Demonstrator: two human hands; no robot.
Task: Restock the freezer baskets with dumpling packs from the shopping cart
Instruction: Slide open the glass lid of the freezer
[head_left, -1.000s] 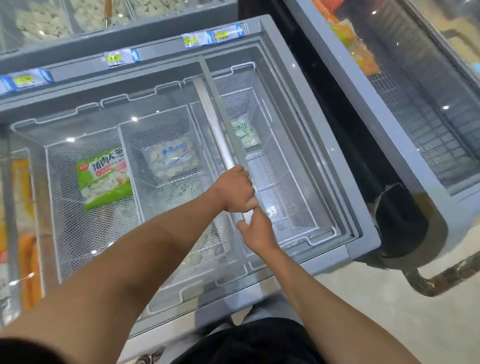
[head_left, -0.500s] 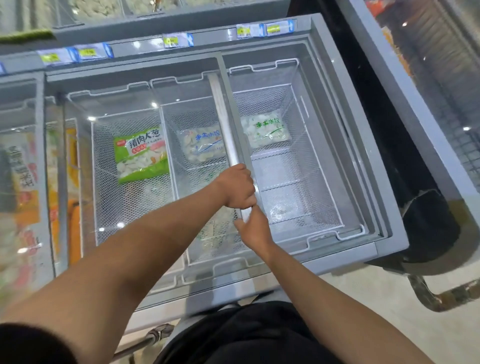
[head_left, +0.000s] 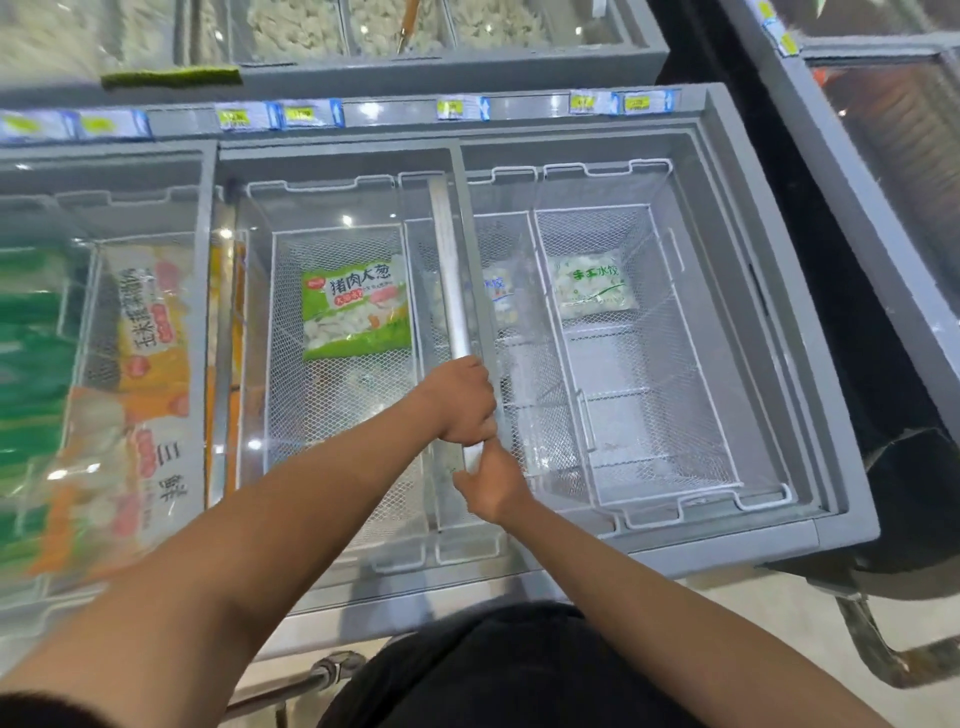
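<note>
A grey chest freezer holds white wire baskets (head_left: 649, 364). Its sliding glass lid has a metal handle bar (head_left: 451, 280) running front to back. My left hand (head_left: 460, 402) grips that bar, and my right hand (head_left: 491, 480) grips it just below. The right basket lies uncovered with one clear dumpling pack (head_left: 592, 283) in it. A green dumpling pack (head_left: 356, 309) lies in the left basket under the glass. Another clear pack (head_left: 496, 296) in the middle basket is partly hidden behind the bar.
A second freezer (head_left: 104, 364) on the left holds orange and green packs under glass. Price tags (head_left: 457, 109) line the far rim. Bulk dumpling bins (head_left: 322, 26) sit behind. A metal cart bar (head_left: 317, 675) shows at the bottom. Another freezer (head_left: 883, 156) stands on the right.
The glass lid has slid left with both hands on its handle bar, uncovering more of the right basket. The camera view has shifted left.
</note>
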